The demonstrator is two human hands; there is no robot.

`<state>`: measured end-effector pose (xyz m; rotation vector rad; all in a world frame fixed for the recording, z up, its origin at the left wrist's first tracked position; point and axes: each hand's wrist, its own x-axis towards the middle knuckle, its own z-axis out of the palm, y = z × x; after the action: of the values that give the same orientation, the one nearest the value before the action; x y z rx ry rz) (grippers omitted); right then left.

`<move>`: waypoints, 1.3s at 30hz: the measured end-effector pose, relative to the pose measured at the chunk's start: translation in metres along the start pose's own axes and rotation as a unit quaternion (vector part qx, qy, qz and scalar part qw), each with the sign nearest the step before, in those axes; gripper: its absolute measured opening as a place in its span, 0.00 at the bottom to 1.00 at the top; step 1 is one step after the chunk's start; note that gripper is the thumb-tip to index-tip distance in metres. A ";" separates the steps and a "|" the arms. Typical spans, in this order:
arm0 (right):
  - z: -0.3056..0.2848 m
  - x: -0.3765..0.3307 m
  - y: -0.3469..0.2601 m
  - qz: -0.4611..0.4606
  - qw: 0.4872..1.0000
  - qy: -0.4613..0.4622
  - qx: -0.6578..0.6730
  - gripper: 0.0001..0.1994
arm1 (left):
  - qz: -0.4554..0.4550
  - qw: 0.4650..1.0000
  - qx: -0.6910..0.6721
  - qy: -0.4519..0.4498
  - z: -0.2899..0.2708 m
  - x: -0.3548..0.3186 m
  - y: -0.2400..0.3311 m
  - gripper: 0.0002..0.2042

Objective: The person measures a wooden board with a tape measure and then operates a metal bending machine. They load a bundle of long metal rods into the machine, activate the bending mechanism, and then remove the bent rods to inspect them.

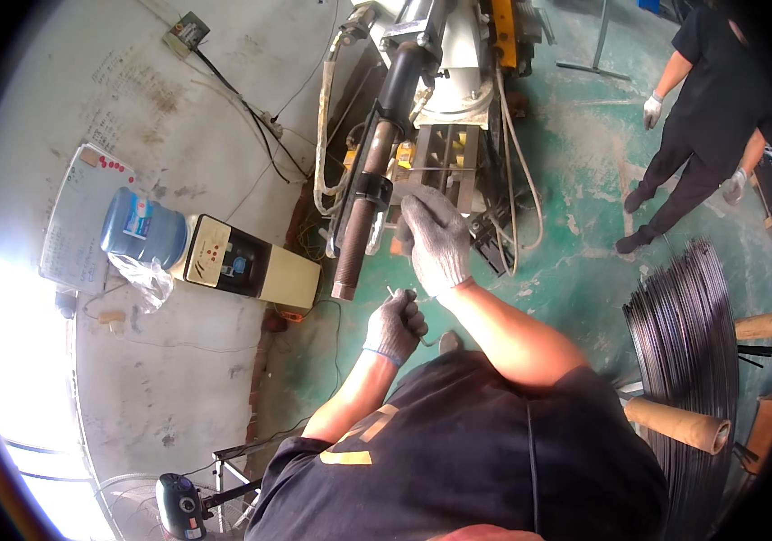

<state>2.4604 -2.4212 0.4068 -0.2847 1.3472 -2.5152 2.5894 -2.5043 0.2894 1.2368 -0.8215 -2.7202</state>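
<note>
Both my hands wear grey knit gloves. My left hand (395,325) is closed around a thin bent metal tool, an L-shaped key (404,307), whose short end sticks up from the fist. My right hand (436,239) reaches forward with fingers curled onto the front of a metal machine (440,153), beside its long dark cylinder (363,212). What the right fingers touch is hidden under the glove.
A water dispenser (242,266) with a blue bottle (142,225) stands by the wall at left. Coils of black wire (684,325) on cardboard tubes lie at right. Another person (711,117) in black stands at upper right. Cables trail over the green floor (584,162). A fan (179,505) sits below left.
</note>
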 end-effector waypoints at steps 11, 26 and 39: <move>0.085 0.072 -0.155 -0.168 0.501 -0.363 -0.767 0.12 | -0.052 0.997 0.036 -0.051 -0.014 0.032 0.027 0.12; -0.217 -0.085 0.047 0.157 0.831 -0.048 -0.531 0.22 | -0.041 0.942 0.151 -0.298 0.124 0.085 -0.057 0.15; -0.499 -0.153 -0.103 0.202 0.838 0.359 -0.357 0.14 | -0.001 0.727 0.537 -0.427 0.341 0.110 -0.308 0.16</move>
<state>2.4405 -1.9257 0.2131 0.8195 2.2900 -1.6973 2.3260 -2.1141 0.2497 -0.2900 -2.6774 -2.6490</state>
